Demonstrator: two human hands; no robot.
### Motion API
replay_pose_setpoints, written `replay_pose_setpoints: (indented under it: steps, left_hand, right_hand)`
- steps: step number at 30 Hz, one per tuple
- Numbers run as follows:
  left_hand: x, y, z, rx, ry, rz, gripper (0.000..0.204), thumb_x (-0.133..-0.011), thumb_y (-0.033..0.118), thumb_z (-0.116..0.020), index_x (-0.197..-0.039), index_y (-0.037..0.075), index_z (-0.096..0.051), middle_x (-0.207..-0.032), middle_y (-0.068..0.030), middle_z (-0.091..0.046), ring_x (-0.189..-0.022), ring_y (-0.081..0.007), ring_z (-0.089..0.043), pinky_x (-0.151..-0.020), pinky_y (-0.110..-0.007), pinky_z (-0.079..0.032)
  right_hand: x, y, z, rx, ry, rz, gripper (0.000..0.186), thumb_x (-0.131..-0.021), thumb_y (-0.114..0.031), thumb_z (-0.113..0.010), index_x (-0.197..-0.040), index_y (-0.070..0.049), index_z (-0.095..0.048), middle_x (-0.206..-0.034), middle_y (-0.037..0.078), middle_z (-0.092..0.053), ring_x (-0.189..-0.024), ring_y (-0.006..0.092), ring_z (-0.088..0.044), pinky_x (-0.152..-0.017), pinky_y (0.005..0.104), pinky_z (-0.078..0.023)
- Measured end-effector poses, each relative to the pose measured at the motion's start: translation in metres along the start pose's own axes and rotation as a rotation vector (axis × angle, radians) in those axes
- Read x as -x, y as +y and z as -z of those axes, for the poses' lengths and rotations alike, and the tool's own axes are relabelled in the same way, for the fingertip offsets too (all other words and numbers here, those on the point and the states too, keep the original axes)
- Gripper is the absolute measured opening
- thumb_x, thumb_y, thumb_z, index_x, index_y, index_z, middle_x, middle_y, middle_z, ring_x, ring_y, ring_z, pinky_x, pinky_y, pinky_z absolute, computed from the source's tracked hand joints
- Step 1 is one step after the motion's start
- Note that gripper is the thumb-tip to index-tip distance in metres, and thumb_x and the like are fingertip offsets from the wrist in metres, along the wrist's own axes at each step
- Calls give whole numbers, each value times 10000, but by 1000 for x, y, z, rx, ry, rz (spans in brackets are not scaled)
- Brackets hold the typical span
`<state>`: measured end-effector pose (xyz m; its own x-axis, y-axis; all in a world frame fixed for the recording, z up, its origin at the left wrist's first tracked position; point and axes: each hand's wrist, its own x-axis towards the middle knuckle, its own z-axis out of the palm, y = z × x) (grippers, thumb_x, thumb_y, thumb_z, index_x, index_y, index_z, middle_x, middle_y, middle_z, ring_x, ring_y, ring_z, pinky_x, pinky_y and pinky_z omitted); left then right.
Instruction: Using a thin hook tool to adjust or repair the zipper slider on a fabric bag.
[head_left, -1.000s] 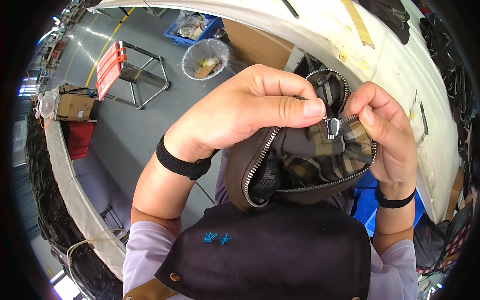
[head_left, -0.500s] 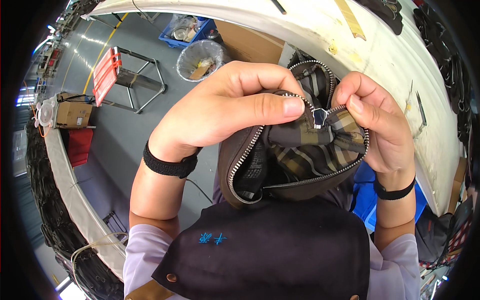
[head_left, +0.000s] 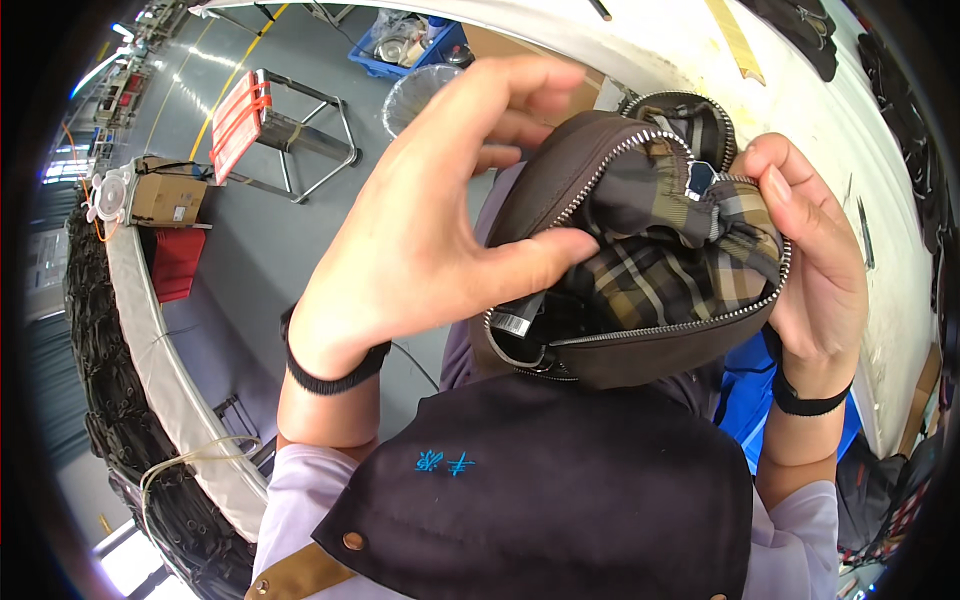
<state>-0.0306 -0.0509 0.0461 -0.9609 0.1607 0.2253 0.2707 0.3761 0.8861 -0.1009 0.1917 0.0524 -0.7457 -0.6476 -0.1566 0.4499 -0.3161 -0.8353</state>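
Observation:
A dark brown pouch [head_left: 630, 360] hangs open over my lap, showing its plaid lining [head_left: 640, 280] and a curved silver zipper. The metal zipper pull [head_left: 700, 180] lies at the upper right of the opening. My left hand [head_left: 420, 230] is open at the pouch's left side, fingers raised and apart, its thumb over the lower left of the opening; I cannot tell whether the thumb touches it. My right hand [head_left: 810, 250] grips the pouch's right edge beside the pull, thumb and fingertips on the zipper tape. A black apron [head_left: 540, 480] covers my front.
A white worktable [head_left: 830, 130] with dark pieces and thin tools curves along the right. Behind are a blue crate [head_left: 375, 55], a lined bin [head_left: 400, 100] and a red-topped folding stand [head_left: 235, 125]. At left, dark items [head_left: 110, 380] lie beside a pale table edge [head_left: 170, 370].
My left hand has let go near the zipper pull, lifted its fingers and opened. The pouch and my right hand have shifted up and to the right, and more lining shows.

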Motion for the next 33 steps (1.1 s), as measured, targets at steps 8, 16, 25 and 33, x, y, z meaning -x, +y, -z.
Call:
replay_pose_setpoints:
  steps: [8, 16, 25, 33]
  left_hand:
    - [12, -4, 9, 243, -47, 283, 187, -937, 115, -555, -1052, -27, -598, -861, 5, -625, -803, -43, -537, -716, -194, -432]
    - [12, 5, 3, 583, -4, 301, 190, -923, 184, -564, -931, -1, -610, -761, 32, -575, -697, -27, -475, -635, -188, -372]
    - [12, 9, 4, 640, -11, 349, 208, -921, 199, -558, -906, -2, -611, -720, 31, -552, -667, -38, -464, -627, -199, -366]
    - [12, 8, 0, 594, -12, 315, 180, -915, 168, -575, -947, -9, -594, -781, 30, -569, -706, -42, -484, -653, -194, -388]
  right_hand:
    - [1, 3, 7, 7, 56, 58, 173, -941, -127, -533, -1068, -12, -551, -918, 71, -645, -807, 112, -634, -719, 226, -512]
    - [6, 1, 15, 8, 6, 67, 121, -942, -110, -520, -1019, -17, -511, -936, 79, -618, -823, 128, -637, -727, 241, -519]
    - [6, 2, 18, 7, -10, 66, 125, -928, -107, -544, -1005, -17, -507, -909, 82, -580, -821, 135, -615, -725, 236, -505]
    - [9, 3, 17, 185, -127, 200, 360, -816, -174, -718, -1066, -13, -514, -950, 76, -599, -851, 136, -617, -758, 271, -510]
